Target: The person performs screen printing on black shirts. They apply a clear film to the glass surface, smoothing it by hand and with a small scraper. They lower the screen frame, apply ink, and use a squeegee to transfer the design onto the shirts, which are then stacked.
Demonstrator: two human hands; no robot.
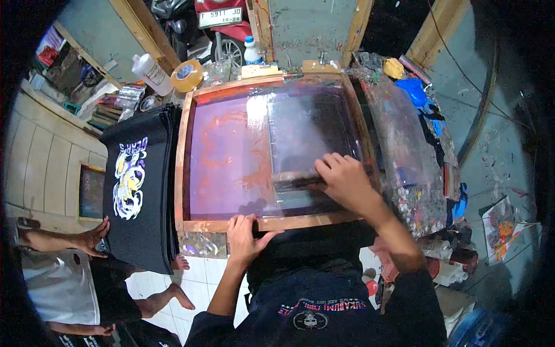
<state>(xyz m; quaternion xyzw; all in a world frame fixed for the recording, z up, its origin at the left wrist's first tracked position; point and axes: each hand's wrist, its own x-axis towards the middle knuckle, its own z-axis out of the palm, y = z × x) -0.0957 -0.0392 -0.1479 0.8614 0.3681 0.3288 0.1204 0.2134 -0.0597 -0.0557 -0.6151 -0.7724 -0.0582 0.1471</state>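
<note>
A wooden-framed printing screen (180, 156) with purple mesh lies flat in front of me, with orange-brown smears on its left half. My right hand (347, 182) is closed round the right end of a dark squeegee (295, 178), which lies crosswise on the right half of the mesh. Shiny clear film or tape covers part of that half. At the near rim of the frame, my left hand (245, 238) has its fingers hooked over the wood, its thumb spread along the edge. What lies beneath the screen is mostly hidden.
On the left, another person's hand (95, 238) touches a stack of black printed fabric panels (150, 214). Hinge clamps (321, 66) hold the screen's far edge. Behind stand a tape roll (187, 76), a white bottle (151, 74) and a blue-capped bottle (252, 52). Paint-spattered clutter (413, 202) flanks the right.
</note>
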